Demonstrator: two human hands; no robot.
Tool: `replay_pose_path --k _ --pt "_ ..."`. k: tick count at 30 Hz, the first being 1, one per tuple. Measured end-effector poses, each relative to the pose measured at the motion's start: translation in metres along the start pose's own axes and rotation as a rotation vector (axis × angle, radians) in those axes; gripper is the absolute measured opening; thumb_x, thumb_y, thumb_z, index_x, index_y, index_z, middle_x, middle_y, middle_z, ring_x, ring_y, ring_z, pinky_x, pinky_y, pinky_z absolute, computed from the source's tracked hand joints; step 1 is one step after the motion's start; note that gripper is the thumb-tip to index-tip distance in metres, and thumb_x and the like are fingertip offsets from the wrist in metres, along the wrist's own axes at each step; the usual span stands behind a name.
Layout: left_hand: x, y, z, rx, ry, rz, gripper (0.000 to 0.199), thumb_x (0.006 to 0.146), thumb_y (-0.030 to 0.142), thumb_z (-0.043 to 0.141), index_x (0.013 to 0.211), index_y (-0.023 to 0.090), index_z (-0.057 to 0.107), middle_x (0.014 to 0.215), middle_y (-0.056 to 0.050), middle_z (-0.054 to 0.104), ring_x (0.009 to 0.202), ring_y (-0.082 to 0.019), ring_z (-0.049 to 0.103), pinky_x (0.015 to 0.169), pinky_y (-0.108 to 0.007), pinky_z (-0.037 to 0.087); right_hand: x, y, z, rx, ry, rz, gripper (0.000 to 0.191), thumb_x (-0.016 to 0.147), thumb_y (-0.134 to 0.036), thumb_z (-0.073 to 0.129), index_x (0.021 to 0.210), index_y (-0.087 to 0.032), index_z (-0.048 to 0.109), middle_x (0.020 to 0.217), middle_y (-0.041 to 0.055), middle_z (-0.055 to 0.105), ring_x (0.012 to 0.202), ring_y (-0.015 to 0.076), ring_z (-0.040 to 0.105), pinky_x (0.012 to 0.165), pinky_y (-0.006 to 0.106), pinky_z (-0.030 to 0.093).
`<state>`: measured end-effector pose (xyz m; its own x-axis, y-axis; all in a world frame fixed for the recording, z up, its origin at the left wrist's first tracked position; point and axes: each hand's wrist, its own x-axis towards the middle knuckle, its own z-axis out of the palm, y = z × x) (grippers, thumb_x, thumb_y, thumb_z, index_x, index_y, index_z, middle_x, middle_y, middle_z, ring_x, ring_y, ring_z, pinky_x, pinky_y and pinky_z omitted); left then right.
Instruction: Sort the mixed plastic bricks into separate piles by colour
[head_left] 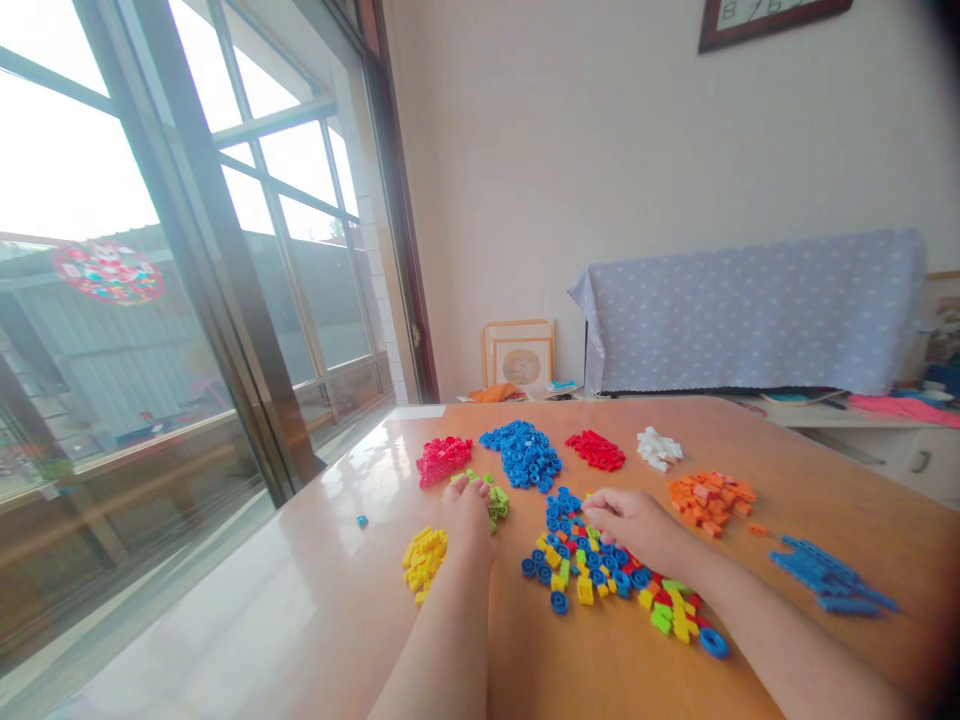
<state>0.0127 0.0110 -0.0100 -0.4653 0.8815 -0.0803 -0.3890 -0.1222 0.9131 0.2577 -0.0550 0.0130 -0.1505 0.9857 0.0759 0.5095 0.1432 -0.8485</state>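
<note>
My left hand (467, 505) is over the lime green pile (496, 505), its fingers curled; what they hold, if anything, is hidden. At the upper edge of a mixed heap (585, 565) of blue, yellow, green and red pieces is my right hand (626, 520), fingers bent together, with a bit of lime green beside the fingertips. Sorted piles lie around: yellow (425, 560), pinkish red (444, 458), blue (525, 453), dark red (596, 450), white (659, 448), orange (711, 502) and long blue pieces (829, 577).
A lone small blue piece (362, 521) lies on the wooden table (322, 600) at the left. Windows (292, 250) run along the left side. Behind the table are wooden frames (519, 355) and an object under a blue dotted cloth (750, 310).
</note>
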Motion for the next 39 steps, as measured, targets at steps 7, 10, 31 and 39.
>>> replay_pose_path --k 7,10,31,39 --pt "-0.016 0.011 0.004 0.133 -0.065 0.053 0.034 0.077 0.023 0.059 0.11 0.015 0.053 0.096 -0.01 0.064 0.082 -0.016 0.065 0.075 -0.03 0.051 0.002 0.003 -0.004 0.012 0.04 0.01 0.031 0.083 -0.043 0.052 0.093 -0.017 0.065 0.078 0.0014 0.064 0.072 0.0159 0.06 0.062 0.024 0.046" --pt "-0.036 0.006 0.012 0.38 -0.294 0.125 0.024 0.078 0.025 0.056 0.1 0.015 0.059 0.085 -0.006 0.065 0.074 -0.016 0.063 0.068 -0.028 0.048 0.004 0.006 -0.007 0.007 0.062 0.037 0.033 0.083 -0.044 0.051 0.097 -0.018 0.065 0.08 0.0023 0.067 0.072 0.0173 0.062 0.062 0.025 0.047" --pt "-0.077 0.001 0.014 1.071 -0.963 0.639 0.041 0.068 0.035 0.073 0.107 0.025 0.067 0.107 -0.007 0.061 0.098 -0.026 0.055 0.082 -0.032 0.043 -0.01 0.018 -0.043 -0.321 -0.259 0.071 0.044 0.062 -0.043 0.078 0.097 -0.019 0.062 0.078 -0.001 0.062 0.066 0.0127 0.052 0.052 0.021 0.033" --pt "-0.07 -0.008 0.016 1.056 -0.945 0.645 0.034 0.07 0.023 0.07 0.104 0.024 0.068 0.106 -0.007 0.06 0.101 -0.025 0.054 0.086 -0.033 0.042 -0.001 0.029 -0.033 -0.391 -0.103 0.025 0.025 0.072 -0.032 0.068 0.093 -0.02 0.064 0.077 -0.0006 0.064 0.067 0.0128 0.055 0.053 0.02 0.034"
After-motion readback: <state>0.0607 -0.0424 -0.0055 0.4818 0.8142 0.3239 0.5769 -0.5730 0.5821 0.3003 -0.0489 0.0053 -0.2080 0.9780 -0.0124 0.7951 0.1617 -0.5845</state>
